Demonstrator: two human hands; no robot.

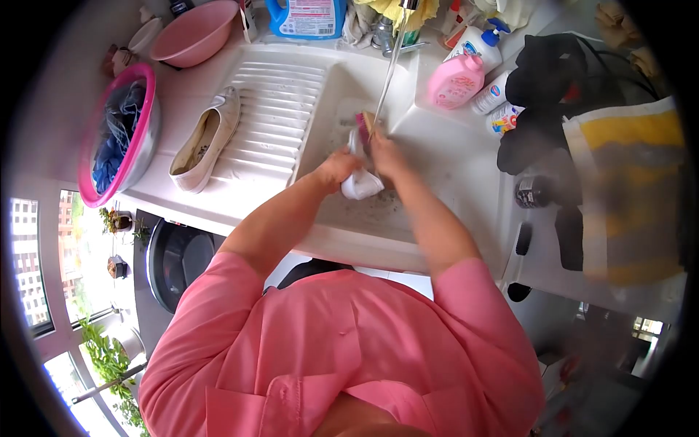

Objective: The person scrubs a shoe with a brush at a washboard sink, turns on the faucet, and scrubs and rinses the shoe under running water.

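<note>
Over the sink basin (451, 182), my left hand (339, 166) is closed on a white shoe (361, 184), whose toe points toward me. My right hand (388, 154) grips a brush (368, 124) with pink bristles and a light wooden back, right beside the shoe. A thin stream of water (389, 76) runs from the tap (410, 4) down by the brush. The other pale shoe (208, 140) lies on the ribbed drainboard (273, 109) to the left, its opening facing up.
Left stand a pink-rimmed basin of dark clothes (120, 135) and a pink bowl (195, 33). Behind is a blue detergent bottle (309, 18). At right are a pink bottle (456, 81), other bottles, a black brush (523, 239) and a yellow-grey towel (630, 193).
</note>
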